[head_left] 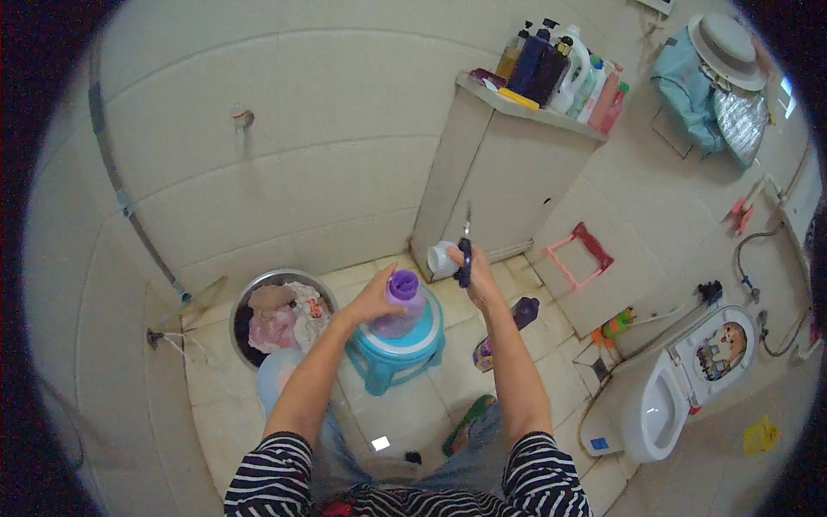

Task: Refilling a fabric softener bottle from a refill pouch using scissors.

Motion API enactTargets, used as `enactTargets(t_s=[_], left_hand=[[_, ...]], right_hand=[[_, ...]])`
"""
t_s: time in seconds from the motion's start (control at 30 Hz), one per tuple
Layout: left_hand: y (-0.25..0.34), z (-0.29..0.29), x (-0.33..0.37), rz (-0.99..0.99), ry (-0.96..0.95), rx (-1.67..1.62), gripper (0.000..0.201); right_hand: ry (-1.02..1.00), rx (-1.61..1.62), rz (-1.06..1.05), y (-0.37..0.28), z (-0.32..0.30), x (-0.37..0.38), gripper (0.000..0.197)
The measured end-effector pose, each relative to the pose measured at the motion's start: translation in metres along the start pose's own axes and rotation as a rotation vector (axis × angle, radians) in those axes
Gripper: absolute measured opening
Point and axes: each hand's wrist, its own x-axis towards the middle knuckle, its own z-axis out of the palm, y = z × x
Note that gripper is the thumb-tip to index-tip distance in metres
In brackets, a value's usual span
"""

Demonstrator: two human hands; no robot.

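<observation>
Purple bottle [400, 306] stands upright on a teal stool [396, 349], its neck wrapped by the left hand [376, 297]; the right hand [472, 271], just beside and right of it, grips dark-handled scissors [465, 254], blades pointing up.

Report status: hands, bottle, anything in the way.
Left hand gripping purple bottle standing on teal stool. Right hand holds scissors, raised clear of the bottle. Laundry basin sits to the left, nothing between hands.
</observation>
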Motion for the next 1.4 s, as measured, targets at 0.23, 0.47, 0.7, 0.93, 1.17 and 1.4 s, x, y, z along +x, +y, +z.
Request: enactTargets(t_s=[0.23,0.47,0.7,0.93,1.17,1.4], left_hand=[[0.049,0.006,-0.009,0.226,0.439,0.225,0.069],[0.116,0.091,0.002,0.498,0.156,0.423,0.058],[0.093,0.134,0.057,0.291,0.217,0.355,0.061],[-0.025,0.183,0.087,-0.283,0.15,1.065,0.04],[-0.056,0.188,0.092,-0.541,-0.13,1.374,0.042],[-0.051,0.214,0.095,-0.065,0.071,1.348,0.045]], right_hand=[[0.123,0.516,0.23,0.109,-0.033,-0.022,0.036],[0.032,0.794,0.194,0.095,-0.06,-0.047,0.032],[0.007,0.381,0.086,0.057,-0.097,-0.045,0.029],[0.335,0.23,0.132,0.051,-0.121,-0.06,0.029],[0.465,0.205,0.028,0.07,-0.157,-0.064,0.027],[0.557,0.251,-0.001,0.083,-0.186,-0.054,0.03]])
